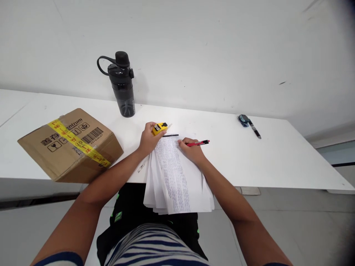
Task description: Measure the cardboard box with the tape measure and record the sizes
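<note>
Papers reach past the near edge of the table at lower centre of the frame, a cardboard box at left. At the middle, our right hand grips a red pen over them and our left hand is closed on a yellow tape measure. Beyond, we see a dark pen at right and a black bottle upright at upper left.
</note>
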Available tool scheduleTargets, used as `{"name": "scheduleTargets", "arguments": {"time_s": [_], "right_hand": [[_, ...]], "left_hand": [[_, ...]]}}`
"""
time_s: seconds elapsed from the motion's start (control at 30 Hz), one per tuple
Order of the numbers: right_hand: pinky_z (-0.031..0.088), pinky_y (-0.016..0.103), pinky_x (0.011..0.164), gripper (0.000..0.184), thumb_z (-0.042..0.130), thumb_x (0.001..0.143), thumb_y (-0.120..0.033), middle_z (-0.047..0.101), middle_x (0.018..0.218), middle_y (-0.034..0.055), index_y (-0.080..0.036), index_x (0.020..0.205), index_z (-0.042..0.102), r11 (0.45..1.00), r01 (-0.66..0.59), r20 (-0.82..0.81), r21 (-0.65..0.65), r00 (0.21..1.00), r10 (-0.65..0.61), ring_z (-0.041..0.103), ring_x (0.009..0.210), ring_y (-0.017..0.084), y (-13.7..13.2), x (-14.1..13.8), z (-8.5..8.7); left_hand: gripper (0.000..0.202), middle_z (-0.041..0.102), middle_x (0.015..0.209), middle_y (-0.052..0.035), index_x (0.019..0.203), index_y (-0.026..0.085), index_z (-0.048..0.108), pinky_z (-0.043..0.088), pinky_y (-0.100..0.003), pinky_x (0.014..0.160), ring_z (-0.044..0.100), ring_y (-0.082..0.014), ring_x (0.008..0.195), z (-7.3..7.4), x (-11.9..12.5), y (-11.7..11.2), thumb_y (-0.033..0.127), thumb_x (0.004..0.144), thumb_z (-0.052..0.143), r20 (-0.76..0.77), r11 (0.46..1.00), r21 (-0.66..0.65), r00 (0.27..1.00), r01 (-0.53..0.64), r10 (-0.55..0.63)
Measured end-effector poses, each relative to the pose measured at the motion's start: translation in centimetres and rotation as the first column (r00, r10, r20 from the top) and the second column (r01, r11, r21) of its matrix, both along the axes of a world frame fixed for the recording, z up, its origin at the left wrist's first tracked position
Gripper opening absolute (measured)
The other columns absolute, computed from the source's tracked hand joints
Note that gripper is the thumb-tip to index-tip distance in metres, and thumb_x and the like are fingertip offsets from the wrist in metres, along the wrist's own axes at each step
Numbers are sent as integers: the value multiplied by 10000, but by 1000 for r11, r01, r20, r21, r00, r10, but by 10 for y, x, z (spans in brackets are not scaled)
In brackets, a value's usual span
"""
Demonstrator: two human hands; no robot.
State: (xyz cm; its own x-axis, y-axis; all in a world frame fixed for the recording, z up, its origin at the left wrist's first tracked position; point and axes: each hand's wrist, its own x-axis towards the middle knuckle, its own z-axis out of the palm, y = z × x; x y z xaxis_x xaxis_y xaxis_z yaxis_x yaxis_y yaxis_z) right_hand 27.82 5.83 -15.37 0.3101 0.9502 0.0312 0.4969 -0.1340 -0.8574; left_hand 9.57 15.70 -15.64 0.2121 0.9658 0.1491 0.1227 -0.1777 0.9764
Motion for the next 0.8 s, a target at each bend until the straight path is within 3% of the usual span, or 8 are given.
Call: {"name": "scheduleTargets", "arguments": {"time_s": [0.2,0.43,0.7,0.8], "right_hand": [[285,288,541,386,582,825,-454,405,550,-35,-214,561,436,1000,-7,1,2,1000,7,373,568,128,0,0,-2],[284,287,541,396,574,829,-447,382,547,-41,-219,551,409,1000,-8,-17,24,1000,9,353,559,124,0,2,-4],[299,287,541,388,561,827,-459,385,537,-39,-223,553,420,998,6,-14,59,1000,-5,364,558,129,-1,2,0],[304,289,544,388,557,822,-468,383,533,-39,-225,553,421,997,-6,-13,80,1000,7,368,559,131,0,2,-1]], "left_hand": [[515,683,1063,-57,1112,223,487,518,-338,853,670,-209,998,-7,1,4,390,731,791,70,1000,-2,998,2,-2],[492,688,1041,-52,1093,222,497,518,-339,838,670,-208,972,-3,0,3,394,735,787,15,1000,0,1000,-3,3],[497,663,1086,-64,1135,227,490,523,-371,869,657,-221,1003,-8,1,5,401,758,763,-25,999,50,999,-19,20],[513,630,1145,-101,1156,207,488,528,-397,899,640,-243,1059,-11,3,6,383,757,760,-44,990,130,998,-45,52]]}}
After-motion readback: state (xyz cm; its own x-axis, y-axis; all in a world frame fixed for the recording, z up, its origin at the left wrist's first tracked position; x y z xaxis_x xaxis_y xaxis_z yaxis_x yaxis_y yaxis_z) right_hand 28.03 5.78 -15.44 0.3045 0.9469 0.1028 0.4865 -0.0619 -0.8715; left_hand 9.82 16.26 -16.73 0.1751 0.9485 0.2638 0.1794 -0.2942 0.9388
